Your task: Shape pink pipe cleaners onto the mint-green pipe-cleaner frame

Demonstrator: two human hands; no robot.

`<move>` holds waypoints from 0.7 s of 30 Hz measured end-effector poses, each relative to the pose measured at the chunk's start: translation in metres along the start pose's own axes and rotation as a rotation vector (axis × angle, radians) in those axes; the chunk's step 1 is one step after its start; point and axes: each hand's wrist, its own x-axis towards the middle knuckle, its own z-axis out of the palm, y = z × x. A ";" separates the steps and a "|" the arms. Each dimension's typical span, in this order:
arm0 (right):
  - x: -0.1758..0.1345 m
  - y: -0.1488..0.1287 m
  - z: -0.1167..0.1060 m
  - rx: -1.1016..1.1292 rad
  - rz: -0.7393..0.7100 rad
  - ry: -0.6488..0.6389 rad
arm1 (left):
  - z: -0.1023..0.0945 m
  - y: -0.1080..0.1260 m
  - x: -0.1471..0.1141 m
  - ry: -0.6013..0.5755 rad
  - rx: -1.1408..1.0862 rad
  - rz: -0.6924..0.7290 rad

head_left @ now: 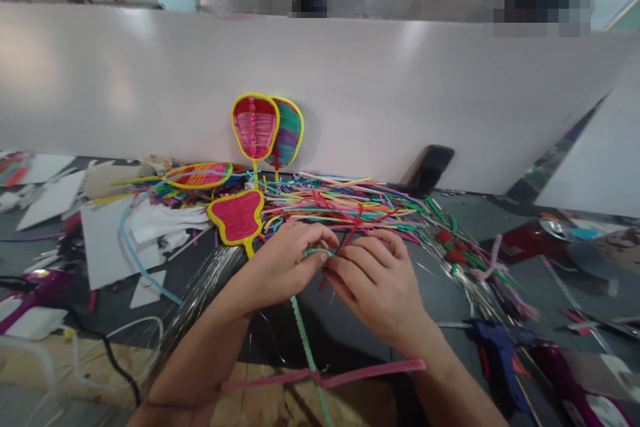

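Observation:
My left hand (283,263) pinches the top of a light green twisted pipe-cleaner stem (303,333) between thumb and fingers. The stem hangs down toward me, and a pink pipe cleaner (373,373) crosses it low down. Close beside it, my right hand (383,280) has its fingers closed on a red pipe cleaner (356,223), whose bent ends stick up above the fingertips. Both hands meet at the green tip, where the fingers partly hide the join. A pink fan shape with a yellow edge (237,217) lies left of my left hand.
Many loose coloured pipe cleaners (345,197) lie behind the hands. Two more fan shapes (255,127) lean on the white partition (150,80), with a phone (431,170) to the right. A blue glue gun (500,360) and a can (530,240) are at right.

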 end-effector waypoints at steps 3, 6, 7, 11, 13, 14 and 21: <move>0.000 0.000 0.000 -0.015 -0.009 0.001 | 0.001 -0.001 0.001 0.008 -0.016 -0.003; 0.001 0.000 0.000 -0.022 -0.011 0.002 | 0.002 -0.001 0.001 0.009 -0.033 -0.002; 0.001 -0.001 0.001 -0.021 -0.009 0.003 | 0.002 -0.001 0.001 0.005 -0.037 -0.001; 0.001 -0.002 0.001 0.008 -0.006 0.034 | 0.001 0.001 0.001 -0.005 -0.021 0.012; 0.001 0.000 0.000 0.067 0.007 0.041 | 0.001 0.001 0.000 0.004 -0.009 0.015; 0.001 0.001 0.000 0.120 0.026 0.041 | 0.000 0.000 0.000 0.011 -0.008 0.014; -0.002 0.013 0.002 0.935 0.546 -0.082 | -0.002 -0.001 -0.003 0.005 -0.013 0.005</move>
